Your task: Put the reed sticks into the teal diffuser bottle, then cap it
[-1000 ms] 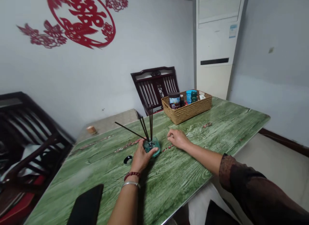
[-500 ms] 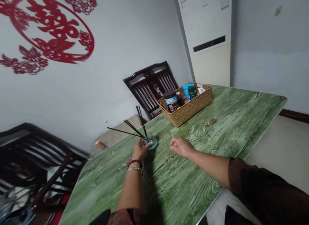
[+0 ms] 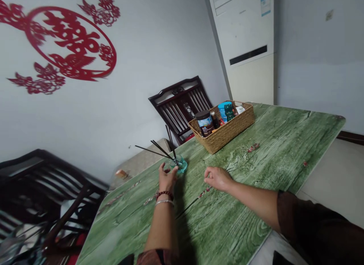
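Observation:
A teal glass reed diffuser stands upright near the far edge of the green wood-patterned table, several dark sticks fanning out of it. Just on its near side is my left hand, thumb and fingers apart in a loose curve. The thumb tip is beside the glass; whether it touches cannot be told. A red bead bracelet and a silver bangle circle that wrist. To the right, my right hand hovers over or rests on the tabletop with fingers curled in and nothing visible in them.
A woven basket with a dark-lidded jar, a blue container and a green bottle is beyond my right hand. Dark wooden chairs stand behind and to the left. A tall white cabinet-like unit is against the wall.
My left hand has loosened from around the diffuser, its fingers now spread slightly nearer to me. The whole view has shifted a little; my right hand stays curled.

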Available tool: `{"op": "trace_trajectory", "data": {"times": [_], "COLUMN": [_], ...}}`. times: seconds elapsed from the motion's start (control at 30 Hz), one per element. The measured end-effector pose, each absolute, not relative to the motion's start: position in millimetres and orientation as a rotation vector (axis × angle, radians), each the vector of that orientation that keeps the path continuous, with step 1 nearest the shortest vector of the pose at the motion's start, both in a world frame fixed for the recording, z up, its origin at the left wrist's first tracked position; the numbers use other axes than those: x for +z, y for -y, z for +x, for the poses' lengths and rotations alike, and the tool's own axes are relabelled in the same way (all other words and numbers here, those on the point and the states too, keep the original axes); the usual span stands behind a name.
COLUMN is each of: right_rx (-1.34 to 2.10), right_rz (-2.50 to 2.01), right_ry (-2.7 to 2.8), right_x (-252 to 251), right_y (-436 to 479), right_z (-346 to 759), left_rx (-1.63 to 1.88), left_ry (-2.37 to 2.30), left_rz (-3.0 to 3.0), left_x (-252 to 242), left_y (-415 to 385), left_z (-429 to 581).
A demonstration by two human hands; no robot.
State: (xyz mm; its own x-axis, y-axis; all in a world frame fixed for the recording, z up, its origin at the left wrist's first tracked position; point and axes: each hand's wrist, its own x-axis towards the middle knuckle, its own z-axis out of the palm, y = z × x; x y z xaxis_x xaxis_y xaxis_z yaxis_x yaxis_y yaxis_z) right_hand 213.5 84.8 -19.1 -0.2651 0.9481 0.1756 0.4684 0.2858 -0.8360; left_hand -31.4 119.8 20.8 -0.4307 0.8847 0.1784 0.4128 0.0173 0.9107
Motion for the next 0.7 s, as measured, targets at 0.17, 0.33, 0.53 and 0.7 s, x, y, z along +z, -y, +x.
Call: {"op": "trace_trajectory", "data": {"times": [0.17,0.33,0.53,0.7], "right_rx": [1.013,1.458,1.760,1.851], "right_rz": [-1.138,-0.838,-0.200,-0.057], "right_ry": [1.634,1.233,1.099,0.955], "right_x": [-19,12,88,54], "right_y": [-92,-86,-77,-88], "right_z": [217,221,220,206], "left_rx": [1.674,1.811,1.774,1.717], "left_ry": [-1.545,-0.681,-0.431,-0.423], "left_rz": [1.083,0.824,0.824,0.757], "left_x": [33,48,48,24], "left_y": [-64,-14,6,5], "left_z": [-22,-10,4,8]}}
